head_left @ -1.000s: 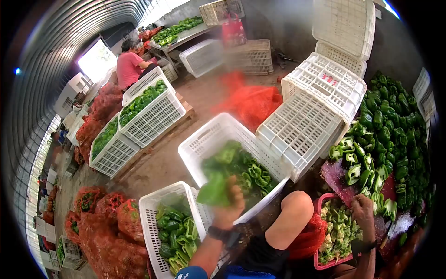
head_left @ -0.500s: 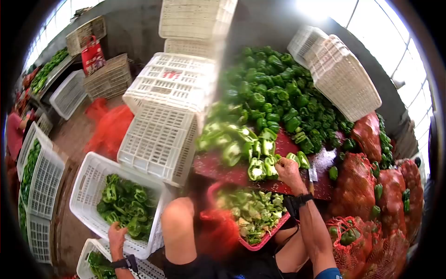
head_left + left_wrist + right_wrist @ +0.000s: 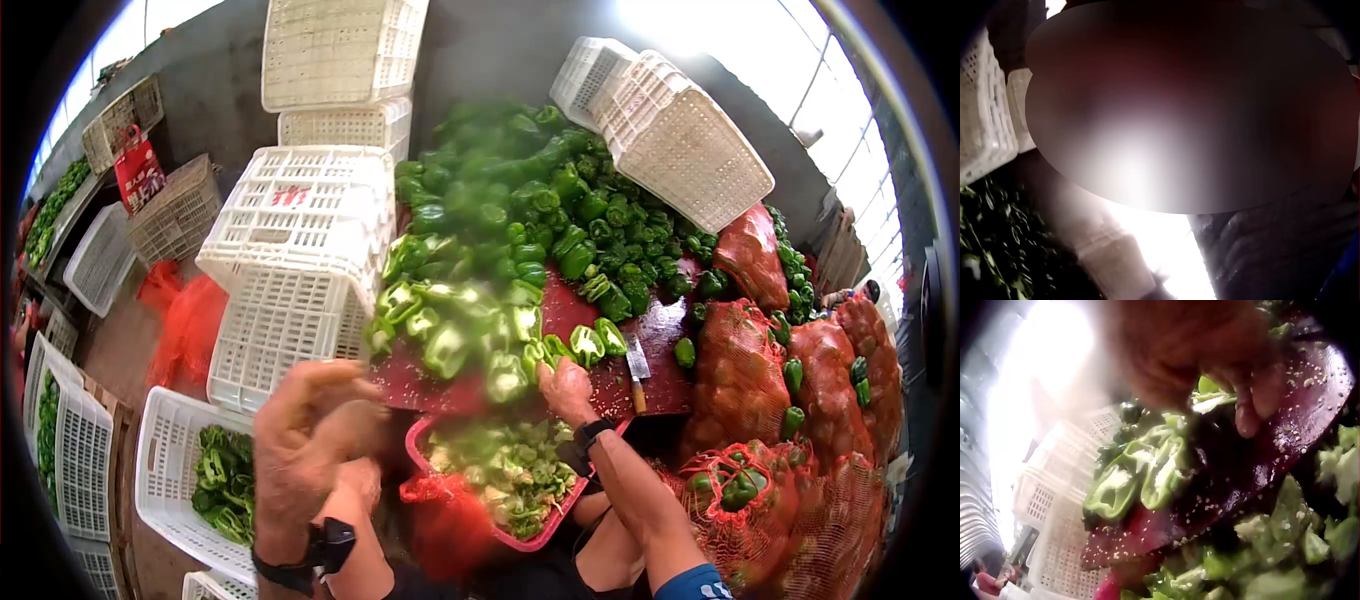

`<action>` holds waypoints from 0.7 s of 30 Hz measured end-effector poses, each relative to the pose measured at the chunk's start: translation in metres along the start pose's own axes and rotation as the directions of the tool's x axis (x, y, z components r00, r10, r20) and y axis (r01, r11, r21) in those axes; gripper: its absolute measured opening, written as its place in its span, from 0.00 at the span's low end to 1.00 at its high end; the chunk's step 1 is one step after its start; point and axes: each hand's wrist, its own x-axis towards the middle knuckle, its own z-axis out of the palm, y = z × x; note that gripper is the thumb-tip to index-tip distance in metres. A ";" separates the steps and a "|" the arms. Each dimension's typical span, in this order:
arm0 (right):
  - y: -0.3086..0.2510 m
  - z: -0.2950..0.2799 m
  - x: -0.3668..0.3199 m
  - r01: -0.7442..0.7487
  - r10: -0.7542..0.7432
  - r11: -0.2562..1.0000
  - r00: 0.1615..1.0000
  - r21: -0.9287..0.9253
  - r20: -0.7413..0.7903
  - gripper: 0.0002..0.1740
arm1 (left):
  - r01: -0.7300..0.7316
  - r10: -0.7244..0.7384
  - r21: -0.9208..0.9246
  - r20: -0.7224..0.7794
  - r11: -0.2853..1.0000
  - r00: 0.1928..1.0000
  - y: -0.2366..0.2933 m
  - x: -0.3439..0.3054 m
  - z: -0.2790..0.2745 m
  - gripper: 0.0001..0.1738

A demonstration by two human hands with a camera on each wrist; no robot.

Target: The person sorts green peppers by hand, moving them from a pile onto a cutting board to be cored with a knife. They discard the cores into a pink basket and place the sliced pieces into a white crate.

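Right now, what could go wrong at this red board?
The knife lies bare on the red board near the right hand; a careless reach that way might nick a finger. Its handle sits by the front edge, so a bump could tip it off. Some cut peppers lie close to that edge, with the pink tub just below, so one could drop among the trimmings.

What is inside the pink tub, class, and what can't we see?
Pale green scraps fill the pink tub. They hide its floor and anything deeper, while red mesh covers part of its left side.
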 end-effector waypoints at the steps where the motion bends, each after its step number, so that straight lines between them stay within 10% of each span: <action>1: -0.006 -0.007 -0.004 0.001 -0.002 1.000 1.000 -0.017 -0.024 0.28 | -0.041 0.047 -0.061 0.090 0.997 0.995 -0.010 0.009 0.012 0.15; 8: -0.015 -0.034 0.004 0.016 -0.033 0.992 0.990 0.126 0.134 0.27 | 0.145 -0.148 0.033 0.286 0.989 0.947 -0.131 0.047 0.067 0.10; 12: -0.008 -0.020 -0.003 0.012 -0.022 0.985 0.998 0.169 0.062 0.31 | -0.300 0.107 0.597 0.337 0.744 0.935 -0.155 0.052 0.089 0.09; 21: -0.016 0.014 0.018 -0.246 0.228 0.957 0.965 0.153 0.129 0.39 | -0.375 0.036 0.621 0.486 0.688 0.873 -0.143 0.059 0.124 0.10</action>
